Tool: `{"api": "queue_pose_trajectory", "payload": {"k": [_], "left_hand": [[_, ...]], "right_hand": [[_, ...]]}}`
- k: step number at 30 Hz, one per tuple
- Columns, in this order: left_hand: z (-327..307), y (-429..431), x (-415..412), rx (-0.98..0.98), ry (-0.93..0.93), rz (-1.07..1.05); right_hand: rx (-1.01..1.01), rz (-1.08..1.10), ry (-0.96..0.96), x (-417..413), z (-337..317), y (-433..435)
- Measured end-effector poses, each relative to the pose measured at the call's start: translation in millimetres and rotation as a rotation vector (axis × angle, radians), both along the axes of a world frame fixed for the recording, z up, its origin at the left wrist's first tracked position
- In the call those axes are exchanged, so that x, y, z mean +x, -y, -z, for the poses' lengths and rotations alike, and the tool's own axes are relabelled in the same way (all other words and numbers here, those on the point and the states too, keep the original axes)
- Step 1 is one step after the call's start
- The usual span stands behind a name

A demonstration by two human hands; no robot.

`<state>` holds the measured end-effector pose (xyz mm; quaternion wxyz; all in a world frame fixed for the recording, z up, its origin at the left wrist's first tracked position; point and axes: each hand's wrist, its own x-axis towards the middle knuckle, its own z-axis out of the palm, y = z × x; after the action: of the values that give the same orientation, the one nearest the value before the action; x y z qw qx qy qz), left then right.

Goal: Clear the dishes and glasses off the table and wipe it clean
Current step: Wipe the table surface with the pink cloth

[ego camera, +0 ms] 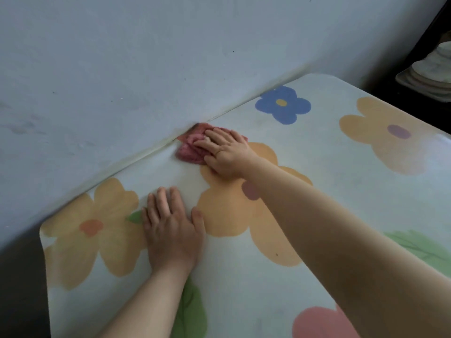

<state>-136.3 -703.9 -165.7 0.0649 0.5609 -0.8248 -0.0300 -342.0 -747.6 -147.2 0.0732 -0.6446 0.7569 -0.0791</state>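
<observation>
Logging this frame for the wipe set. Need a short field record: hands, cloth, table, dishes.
stage: wiping; no dishes or glasses show on the table
right hand: fingers straight, presses the cloth
cloth: pink, bunched, at the table's far edge by the wall
left hand: flat on the table, holds nothing
table: flowered cover, pushed against the wall
dishes: stacked off the table, far right

Domestic dining area: a flower-print tablecloth (pixel 341 191) is lying under the fingers (pixel 162 198), a painted wall (pixel 146 57) is standing just beyond them, and stacked plates (pixel 429 74) are sitting well to their right.
</observation>
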Motion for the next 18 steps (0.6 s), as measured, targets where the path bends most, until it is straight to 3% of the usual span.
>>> {"api": "queue_pose_trajectory", "payload": {"k": [11,18], "left_hand": [[2,1,-2,-0.011,-0.008,-0.006],[0,2,-5,0.008,-0.025,-0.007]], "right_hand": [[0.087,0.615,0.035,-133,1,-25],[0.055,0.773,0.066,-114,5,-60]]}}
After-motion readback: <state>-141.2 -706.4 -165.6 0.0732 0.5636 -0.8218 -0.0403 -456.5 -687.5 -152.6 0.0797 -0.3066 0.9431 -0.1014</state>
